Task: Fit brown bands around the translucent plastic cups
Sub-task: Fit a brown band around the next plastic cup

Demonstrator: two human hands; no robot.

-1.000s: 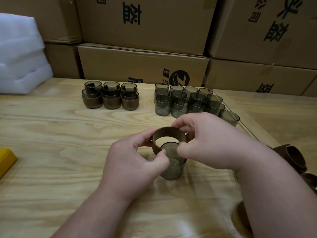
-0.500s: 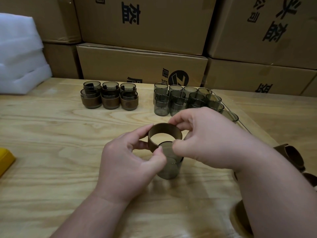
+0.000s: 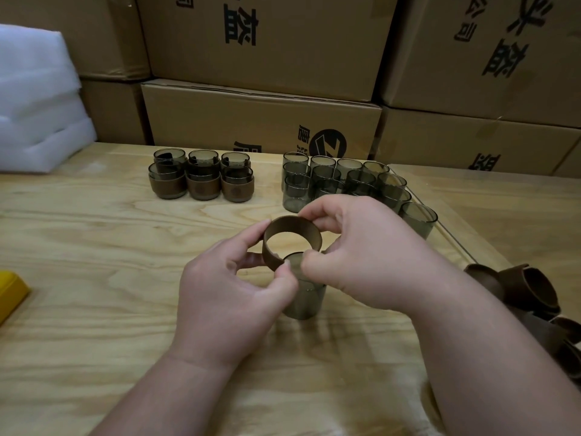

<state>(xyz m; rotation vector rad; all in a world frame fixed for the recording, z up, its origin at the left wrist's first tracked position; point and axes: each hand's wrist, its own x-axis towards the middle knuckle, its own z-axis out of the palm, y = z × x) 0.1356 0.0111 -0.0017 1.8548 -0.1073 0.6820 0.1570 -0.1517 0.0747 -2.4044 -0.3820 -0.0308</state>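
Band (image 3: 273,258) | pinched between left hand (image 3: 229,297) and right hand (image 3: 364,256) (above cup (image 3: 306,298))

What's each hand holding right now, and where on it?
Both hold one brown band: left hand pinches its near-left rim, right hand its far and right rim, over the cup.

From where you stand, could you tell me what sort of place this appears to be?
Probably a warehouse or packing workshop: stacked printed cardboard cartons line the back, a wooden bench holds batches of plain cups and banded cups, and loose brown bands are piled nearby.
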